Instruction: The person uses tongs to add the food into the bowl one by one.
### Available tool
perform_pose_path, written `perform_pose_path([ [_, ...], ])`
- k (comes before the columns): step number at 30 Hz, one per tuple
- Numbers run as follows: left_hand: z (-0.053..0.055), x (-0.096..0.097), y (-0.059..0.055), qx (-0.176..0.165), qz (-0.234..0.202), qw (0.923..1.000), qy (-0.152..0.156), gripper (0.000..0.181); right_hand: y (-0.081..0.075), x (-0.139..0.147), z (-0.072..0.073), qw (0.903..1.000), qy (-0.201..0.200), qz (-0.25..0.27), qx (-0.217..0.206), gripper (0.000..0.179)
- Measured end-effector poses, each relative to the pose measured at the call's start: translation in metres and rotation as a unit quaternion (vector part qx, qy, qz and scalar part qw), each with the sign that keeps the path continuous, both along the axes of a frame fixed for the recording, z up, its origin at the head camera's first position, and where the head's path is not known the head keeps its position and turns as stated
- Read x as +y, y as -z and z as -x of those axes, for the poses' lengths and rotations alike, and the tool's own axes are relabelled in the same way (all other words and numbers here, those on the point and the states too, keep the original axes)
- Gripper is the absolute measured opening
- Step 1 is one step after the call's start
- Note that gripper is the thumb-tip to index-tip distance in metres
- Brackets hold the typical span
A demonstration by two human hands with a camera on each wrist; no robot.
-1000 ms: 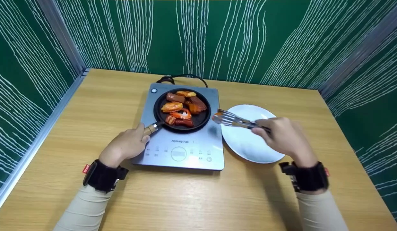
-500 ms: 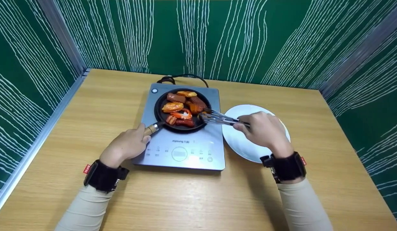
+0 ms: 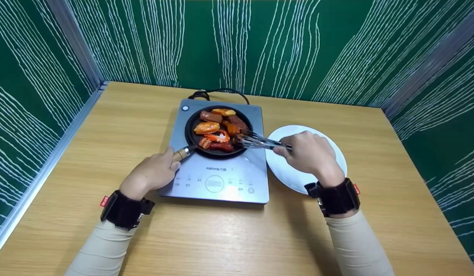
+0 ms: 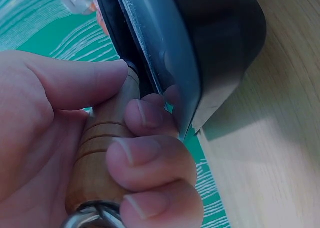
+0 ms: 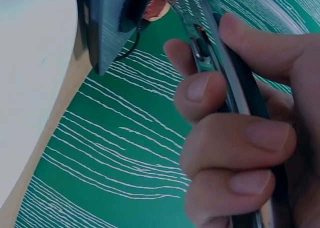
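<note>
My left hand (image 3: 150, 172) grips the wooden handle (image 4: 102, 158) of a small black frying pan (image 3: 217, 154), its fingers wrapped around the wood. The pan sits on a silver induction cooktop (image 3: 237, 184) and holds several pieces of food, among them a yellow-orange piece (image 3: 207, 127), a brown piece (image 3: 211, 116) and a red-and-white shrimp-like piece (image 3: 218, 136). In my right hand (image 3: 307, 151) are metal tongs (image 3: 259, 142) with dark handles, fingers curled around them. The slotted tips of the tongs are at the pan's right side, over a dark piece partly hidden by them.
A white plate (image 3: 298, 180) stands just right of the cooktop, partly under my right hand. A black power cord (image 3: 225, 90) loops behind the cooktop. Green panels (image 3: 267, 46) with white lines enclose the back and sides of the wooden table (image 3: 206, 241).
My right hand has moved left with the tongs, from above the plate to the right side of the pan. The left hand keeps its hold on the pan handle.
</note>
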State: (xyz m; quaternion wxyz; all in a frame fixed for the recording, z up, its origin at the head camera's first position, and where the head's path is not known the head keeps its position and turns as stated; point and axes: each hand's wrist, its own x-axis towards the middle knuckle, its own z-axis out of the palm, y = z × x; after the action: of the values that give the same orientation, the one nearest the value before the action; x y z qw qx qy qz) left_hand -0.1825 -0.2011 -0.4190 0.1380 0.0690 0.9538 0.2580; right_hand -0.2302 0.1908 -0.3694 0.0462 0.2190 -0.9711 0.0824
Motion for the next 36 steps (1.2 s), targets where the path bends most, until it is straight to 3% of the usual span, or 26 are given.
perform_pose_path([
  [12, 0.001, 0.002, 0.002, 0.002, 0.0, 1.0, 0.0, 0.024, -0.002, 0.001, -0.006, 0.9998, 0.014, -0.002, -0.015, 0.026],
  [21, 0.001, 0.004, 0.001, 0.0, 0.002, 1.0, 0.002, 0.024, 0.0, 0.026, -0.014, 0.9983, 0.038, 0.039, -0.021, 0.027],
  [30, -0.001, 0.001, -0.001, 0.002, -0.004, 1.0, 0.003, 0.023, 0.011, 0.029, -0.018, 0.9963, 0.049, 0.068, 0.016, 0.028],
  [36, 0.0, 0.0, 0.001, 0.002, -0.004, 1.0, 0.002, 0.023, 0.02, 0.021, -0.017, 0.9961, 0.053, 0.069, 0.012, 0.025],
])
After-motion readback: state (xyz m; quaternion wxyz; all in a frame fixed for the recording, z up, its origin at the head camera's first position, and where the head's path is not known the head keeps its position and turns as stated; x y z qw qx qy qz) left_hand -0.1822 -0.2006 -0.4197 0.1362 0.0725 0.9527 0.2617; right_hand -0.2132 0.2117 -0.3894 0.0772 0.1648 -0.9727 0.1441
